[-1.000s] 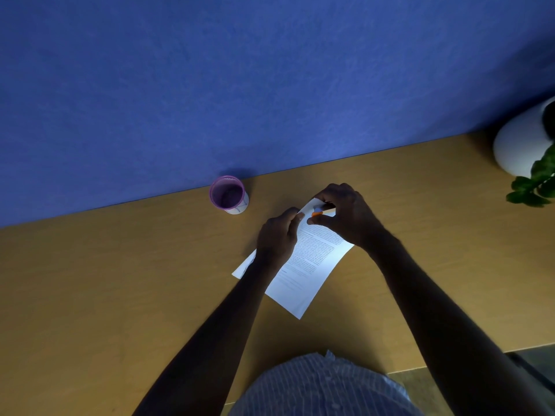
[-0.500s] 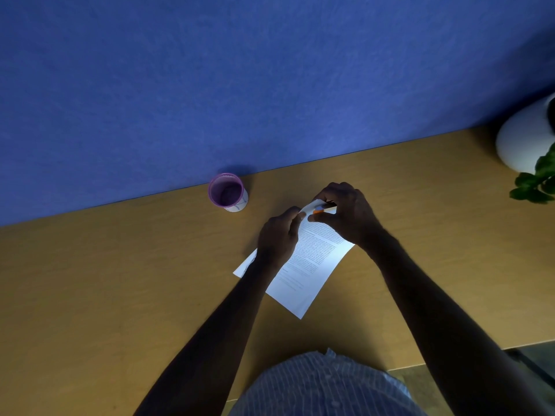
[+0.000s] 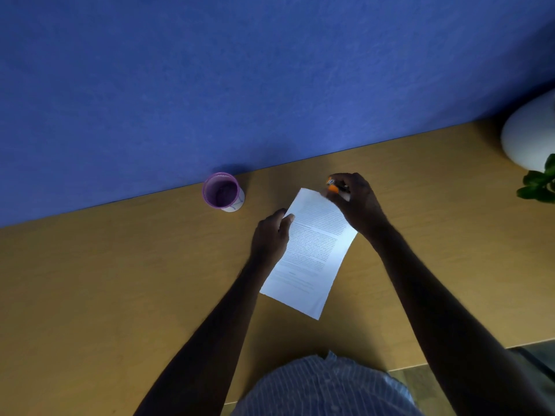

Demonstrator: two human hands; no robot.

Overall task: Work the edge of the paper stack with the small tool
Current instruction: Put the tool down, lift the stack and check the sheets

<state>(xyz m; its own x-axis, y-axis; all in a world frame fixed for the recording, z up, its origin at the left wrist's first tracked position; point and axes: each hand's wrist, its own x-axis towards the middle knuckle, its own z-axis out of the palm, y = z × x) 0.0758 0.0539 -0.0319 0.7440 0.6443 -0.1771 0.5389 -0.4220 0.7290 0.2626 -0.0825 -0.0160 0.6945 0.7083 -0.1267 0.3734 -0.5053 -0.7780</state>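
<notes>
Orange-and-black small tool (image 3: 334,186) is pinched in the right hand (image 3: 356,202), fingers curled closed around it, only its orange end and a bit of dark body showing past the fingertips; rest is hidden in the fist. Tool sits just past the far right corner of the paper stack (image 3: 312,250), very close to that corner; whether it touches the edge I cannot tell, corner region is blurred. Paper stack lies on the wooden desk (image 3: 120,280), printed text up, skewed so its long axis runs from that grip down toward the person's torso, near end pointing at the striped shirt (image 3: 324,388). Left hand (image 3: 271,235) is on the opposite long edge from the tool grip, thumb (image 3: 289,218) lying on top of the sheet, remaining fingers closed at or under the edge, so it holds the stack along that side. Across the paper's far end from the tool grip, beyond the left hand, a purple-rimmed cup (image 3: 222,192) stands near the blue wall (image 3: 270,70), clear of the paper. Well off to the other side of the tool grip: white rounded pot (image 3: 528,133) with green leaves (image 3: 537,184) at the frame edge.
</notes>
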